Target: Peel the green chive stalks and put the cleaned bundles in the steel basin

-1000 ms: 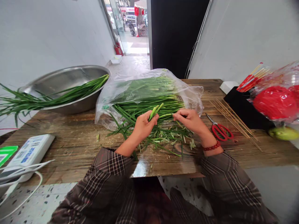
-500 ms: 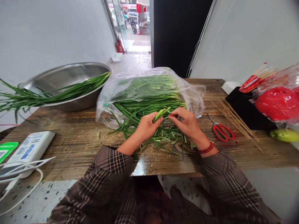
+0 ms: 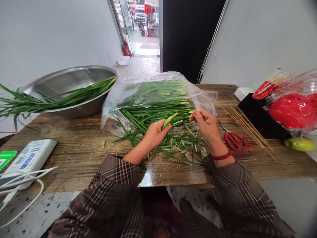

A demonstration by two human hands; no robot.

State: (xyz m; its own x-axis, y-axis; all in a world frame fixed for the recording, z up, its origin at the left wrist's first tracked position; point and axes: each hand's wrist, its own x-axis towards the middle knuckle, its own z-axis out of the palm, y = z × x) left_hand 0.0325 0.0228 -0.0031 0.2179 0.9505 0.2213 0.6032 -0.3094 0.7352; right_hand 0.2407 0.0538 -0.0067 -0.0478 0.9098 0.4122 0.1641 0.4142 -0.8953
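My left hand (image 3: 156, 134) is closed round a few garlic chives (image 3: 170, 120), their pale stem ends poking out past the thumb. To its right, my right hand (image 3: 205, 124) has its thumb and fingertips pinched together, apart from those stems; whatever lies in the pinch is too small to make out. Behind both hands, a large bunch of chives (image 3: 151, 114) lies partly inside a clear plastic bag (image 3: 111, 115). Below them, torn leaves and trimmings (image 3: 178, 145) are scattered over the wooden table (image 3: 81, 158).
A steel basin (image 3: 84, 110) holding long chives stands at the left. Red-handled scissors (image 3: 234, 140) and thin wooden skewers (image 3: 250, 132) lie to the right, beside a black box (image 3: 262, 119). A white power device (image 3: 37, 155) with cables sits near the left edge.
My right hand has moved right, away from the chives in my left hand, still pinched. My left hand has stayed nearly in place, keeping its hold.
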